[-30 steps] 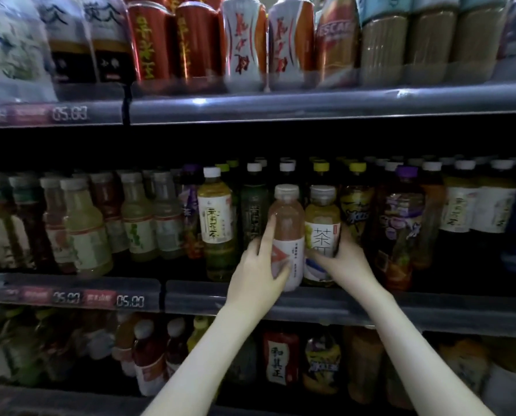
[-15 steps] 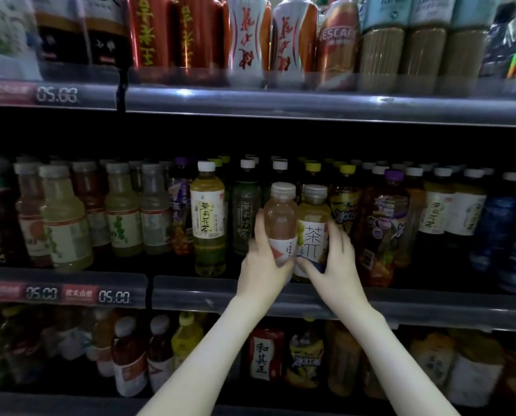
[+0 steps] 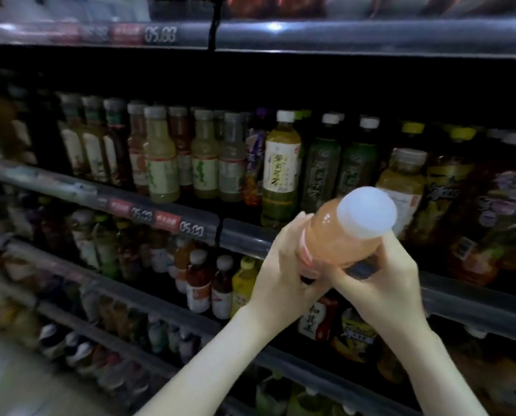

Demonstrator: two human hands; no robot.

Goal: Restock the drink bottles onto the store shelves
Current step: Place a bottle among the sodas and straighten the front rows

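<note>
Head view: the pink bottle has left the middle shelf, where it stood 0.5 s ago. The left hand and right hand grasp its lower body from opposite sides. The bottle is between the 2 hands, cap tilted toward the camera. Judgement: it is unplaced and needs a matching row.

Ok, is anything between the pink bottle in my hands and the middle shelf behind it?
Yes: right behind the pink bottle stand a yellow tea bottle, by its cap, and a dark green bottle left of that. Any free slot is hidden.
</note>
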